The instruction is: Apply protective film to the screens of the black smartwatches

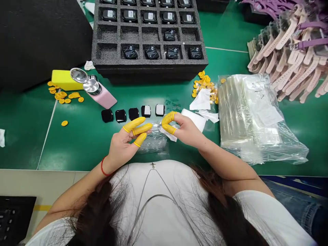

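Closest in, the white shirt point(164, 208) meets the edge of the green table point(84, 150). Just beyond, the left hand point(128, 135) hovers partly open, its thumb apart from the two fingers above it, all three in yellow finger covers point(140, 140); whether it has hold of any film is unclear. The right hand point(184, 128) curls its covered thumb and forefinger toward each other, the gap between their tips narrow; I cannot tell if they pinch anything. Between and below the hands lie clear printed films point(153, 141) on the table, with a white paper scrap point(170, 134) under the right fingertips.

A little farther, five small black squares point(107, 115) sit in a row just past the hands; the fourth from the left is partly white on top, the fifth mostly white. To the right lie more white papers point(196, 119) and a plastic bag point(246, 119) of clear sleeves.

Beyond the row, a pink bottle point(106, 97) with its round metal lid open leans near a yellow block point(64, 80). Loose yellow rings point(61, 95) lie around the block, and another yellow pile point(203, 83) lies near the bag. Farther still stands a black foam tray point(151, 63), with dark wrapped packets point(151, 52) in its front compartments and labelled black pieces point(149, 16) behind. Pink and purple straps point(294, 58) are heaped at far right.
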Action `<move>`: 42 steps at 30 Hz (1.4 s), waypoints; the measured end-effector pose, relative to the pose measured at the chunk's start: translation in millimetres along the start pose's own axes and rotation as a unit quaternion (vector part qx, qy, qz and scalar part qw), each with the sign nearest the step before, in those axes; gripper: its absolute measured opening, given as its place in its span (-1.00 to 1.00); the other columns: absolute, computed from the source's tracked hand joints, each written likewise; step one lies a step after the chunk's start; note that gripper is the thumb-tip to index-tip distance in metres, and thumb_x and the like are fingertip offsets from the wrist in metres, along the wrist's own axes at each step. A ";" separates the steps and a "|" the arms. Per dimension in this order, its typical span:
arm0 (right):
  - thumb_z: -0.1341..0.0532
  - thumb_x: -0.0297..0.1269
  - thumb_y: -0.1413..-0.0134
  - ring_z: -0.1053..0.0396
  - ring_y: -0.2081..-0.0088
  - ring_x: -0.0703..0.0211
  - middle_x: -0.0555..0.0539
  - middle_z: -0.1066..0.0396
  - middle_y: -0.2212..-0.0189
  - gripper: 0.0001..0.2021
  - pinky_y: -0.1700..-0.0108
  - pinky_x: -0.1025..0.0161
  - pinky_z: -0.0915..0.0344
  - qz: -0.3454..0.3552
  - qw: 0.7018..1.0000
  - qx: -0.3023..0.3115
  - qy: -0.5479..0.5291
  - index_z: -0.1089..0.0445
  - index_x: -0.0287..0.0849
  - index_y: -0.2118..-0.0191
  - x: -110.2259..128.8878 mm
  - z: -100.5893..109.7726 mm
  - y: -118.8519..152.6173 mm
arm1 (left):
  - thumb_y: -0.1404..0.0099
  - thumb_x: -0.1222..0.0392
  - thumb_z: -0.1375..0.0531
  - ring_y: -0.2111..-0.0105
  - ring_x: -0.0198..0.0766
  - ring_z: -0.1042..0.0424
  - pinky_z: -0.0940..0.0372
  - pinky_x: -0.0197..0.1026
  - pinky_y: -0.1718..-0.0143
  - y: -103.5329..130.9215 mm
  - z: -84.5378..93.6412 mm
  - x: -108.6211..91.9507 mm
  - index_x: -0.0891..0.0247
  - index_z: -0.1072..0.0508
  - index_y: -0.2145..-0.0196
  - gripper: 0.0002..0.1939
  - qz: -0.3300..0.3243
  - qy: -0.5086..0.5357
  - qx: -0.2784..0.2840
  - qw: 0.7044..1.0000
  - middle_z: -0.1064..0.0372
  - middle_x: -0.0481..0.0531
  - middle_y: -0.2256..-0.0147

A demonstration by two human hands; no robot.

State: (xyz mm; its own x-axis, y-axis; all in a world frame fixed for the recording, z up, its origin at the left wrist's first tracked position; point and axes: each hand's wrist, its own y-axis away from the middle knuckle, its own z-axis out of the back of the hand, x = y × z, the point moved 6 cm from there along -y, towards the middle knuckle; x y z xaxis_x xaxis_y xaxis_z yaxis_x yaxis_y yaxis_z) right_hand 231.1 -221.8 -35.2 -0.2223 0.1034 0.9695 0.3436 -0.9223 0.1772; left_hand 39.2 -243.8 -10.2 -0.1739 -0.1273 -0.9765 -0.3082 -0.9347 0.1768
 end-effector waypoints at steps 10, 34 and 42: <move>-0.31 -0.36 0.08 -0.29 0.35 0.29 0.00 -0.40 0.42 -0.94 0.26 0.32 -0.25 -0.210 0.951 -0.138 -0.180 -0.44 -0.20 0.44 -72.1 38.6 -49.7 | -0.37 0.06 -0.19 0.15 -0.17 -0.54 -0.42 -0.20 0.05 -28.7 -31.9 47.2 0.43 -0.26 -0.10 -0.52 0.291 0.161 0.075 0.940 -0.49 0.27 0.10; -0.18 -0.57 0.01 -0.09 0.50 0.37 0.03 -0.18 0.60 -0.81 0.43 0.36 -0.01 -0.200 0.945 -0.200 -0.162 -0.31 -0.26 0.57 -57.1 63.3 -47.7 | -0.38 0.15 -0.18 0.20 -0.26 -0.55 -0.39 -0.36 0.23 -19.4 -70.8 -3.6 0.38 -0.34 -0.04 -0.66 0.278 0.208 0.086 0.934 -0.54 0.15 0.19; -0.21 -0.55 0.05 -0.22 0.41 0.34 -0.01 -0.33 0.50 -0.90 0.33 0.36 -0.13 -0.241 0.925 -0.186 -0.227 -0.42 -0.27 0.50 -79.8 64.4 -53.5 | -0.29 0.02 -0.26 0.22 -0.22 -0.56 -0.40 -0.32 0.23 -32.1 -69.7 22.9 0.39 -0.32 -0.05 -0.51 0.307 0.216 0.081 0.923 -0.53 0.18 0.17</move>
State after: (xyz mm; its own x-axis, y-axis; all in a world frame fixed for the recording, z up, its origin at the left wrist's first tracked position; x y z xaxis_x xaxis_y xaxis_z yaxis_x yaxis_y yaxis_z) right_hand 289.3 -156.7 -111.2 0.1673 0.6040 0.7792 -0.0519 -0.7839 0.6187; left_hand 110.3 -239.8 -46.8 0.0165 -0.7705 -0.6373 -0.4168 -0.5846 0.6960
